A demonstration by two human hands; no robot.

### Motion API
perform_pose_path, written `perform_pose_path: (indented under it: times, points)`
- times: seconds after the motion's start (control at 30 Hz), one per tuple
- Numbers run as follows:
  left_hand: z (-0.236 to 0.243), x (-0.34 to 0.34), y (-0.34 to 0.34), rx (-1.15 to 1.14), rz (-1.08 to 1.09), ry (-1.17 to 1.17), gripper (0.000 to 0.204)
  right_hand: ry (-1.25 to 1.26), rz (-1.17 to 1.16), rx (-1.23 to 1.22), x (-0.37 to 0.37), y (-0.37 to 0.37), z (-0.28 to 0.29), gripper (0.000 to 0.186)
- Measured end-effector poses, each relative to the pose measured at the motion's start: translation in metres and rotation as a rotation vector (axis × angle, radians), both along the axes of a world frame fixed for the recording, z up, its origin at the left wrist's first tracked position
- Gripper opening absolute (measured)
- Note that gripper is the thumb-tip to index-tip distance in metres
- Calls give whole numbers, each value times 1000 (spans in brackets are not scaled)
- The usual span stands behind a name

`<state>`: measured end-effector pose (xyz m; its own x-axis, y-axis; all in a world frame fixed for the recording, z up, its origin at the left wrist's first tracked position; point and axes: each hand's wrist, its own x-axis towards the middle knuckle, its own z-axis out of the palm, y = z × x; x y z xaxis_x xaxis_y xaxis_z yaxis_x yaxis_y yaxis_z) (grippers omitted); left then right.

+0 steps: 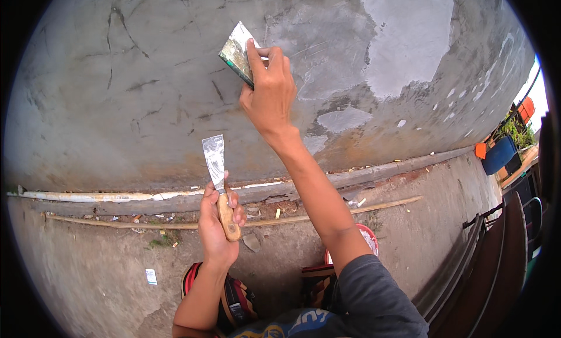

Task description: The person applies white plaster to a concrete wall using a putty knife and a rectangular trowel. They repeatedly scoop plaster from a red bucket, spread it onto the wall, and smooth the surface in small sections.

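Observation:
My left hand (214, 235) is closed around the wooden handle of a putty knife (215, 159). Its metal blade points up and is smeared with white filler. Higher up, my right hand (274, 95) grips a wide flat filling blade (236, 50) with a dark green edge and whitish residue on it. That blade is held at or very near the grey wall (169, 98); contact cannot be made out. Dark scratches mark the wall on the left, and a large pale filler patch (409, 40) covers part of it on the right.
A pink-rimmed bucket (374, 238) with white stuff inside is partly behind my right arm. A long wooden pole (292, 220) and a white pipe (117, 196) lie along the wall's foot. At right stand a brown wooden structure (502, 256) and a blue barrel (498, 157).

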<state>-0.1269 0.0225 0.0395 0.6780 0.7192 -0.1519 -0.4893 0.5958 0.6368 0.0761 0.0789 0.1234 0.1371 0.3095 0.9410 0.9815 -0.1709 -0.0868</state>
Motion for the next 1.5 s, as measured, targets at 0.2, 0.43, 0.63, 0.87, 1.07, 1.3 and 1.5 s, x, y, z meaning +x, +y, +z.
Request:
perform_pose_path:
  times: [0.2,0.43,0.63,0.87,1.07,1.3,1.5]
  points:
    - [5,-8,1,26,3,-37,43,-100,-159,208,49,-25,40,74]
    - [2,-5,1,22,13,-24,42,-143,-55,0,19,17,-73,85]
    - [7,-10,3,2,13,-36,39,-81,82,-121,21,-32,-57,78]
    - [8,-10,0,20,9,-37,42,-274,-201,163,67,-27,33,73]
    - [4,-9,2,7,25,-36,42,-352,-102,-188,62,-41,-62,81]
    - [5,-12,6,26,31,-18,43,-270,-170,45,54,-52,44,69]
    - [2,-6,3,-10,-46,-63,39,-401,-223,-117,65,-47,6,65]
